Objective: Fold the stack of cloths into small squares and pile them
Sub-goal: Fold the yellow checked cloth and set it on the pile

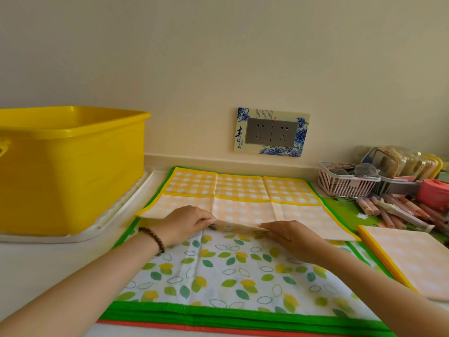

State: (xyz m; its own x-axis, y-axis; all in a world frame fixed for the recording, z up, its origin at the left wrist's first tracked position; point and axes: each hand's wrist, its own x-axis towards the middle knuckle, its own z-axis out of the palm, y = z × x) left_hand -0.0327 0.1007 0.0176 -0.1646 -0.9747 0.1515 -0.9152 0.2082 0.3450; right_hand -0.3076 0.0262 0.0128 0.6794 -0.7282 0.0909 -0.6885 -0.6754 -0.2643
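Note:
A yellow checked cloth [240,190] lies at the far side of the stack, with its near part doubled back toward the wall. My left hand [187,223] pinches the folded near edge of it. My right hand [289,233] lies flatter on the same edge, fingers pointing left, fingertips at the fold. Under the yellow cloth a white cloth with a leaf print and green border [226,271] lies spread flat, on top of further green-edged and one red-edged cloth [194,329]. A folded pale orange checked square [410,259] sits at the right.
A big yellow plastic tub [70,166] stands on a white tray [121,215] at the left. At the back right are a pink basket [345,183], packaged snacks, a red tin and several pens [398,212]. A double wall socket [271,132] is on the wall behind.

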